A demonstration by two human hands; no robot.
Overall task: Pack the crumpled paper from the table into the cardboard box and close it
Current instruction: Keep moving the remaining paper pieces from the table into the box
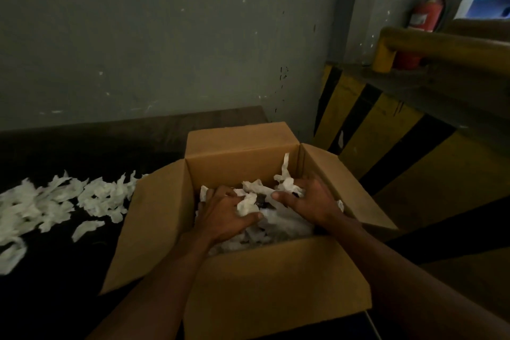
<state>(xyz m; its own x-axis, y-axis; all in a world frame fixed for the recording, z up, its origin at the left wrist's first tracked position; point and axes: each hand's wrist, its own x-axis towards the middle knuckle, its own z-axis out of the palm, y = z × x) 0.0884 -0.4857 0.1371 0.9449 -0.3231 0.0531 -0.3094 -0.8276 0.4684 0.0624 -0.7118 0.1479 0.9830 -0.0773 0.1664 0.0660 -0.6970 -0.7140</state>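
An open brown cardboard box (276, 281) stands on a dark table (55, 298), its four flaps spread outward. Both my hands are inside it. My left hand (220, 215) grips a wad of white crumpled paper (248, 203), and my right hand (309, 201) holds more white crumpled pieces (287, 182) that stick up between the fingers. More white paper lies on the box floor (281, 225) beneath my hands. A spread of loose crumpled paper (55, 201) lies on the table to the left of the box.
A grey wall rises behind the table. To the right is a yellow and black striped barrier (386, 132) with a yellow rail (441, 44). A red fire extinguisher (422, 16) hangs in the corner behind it.
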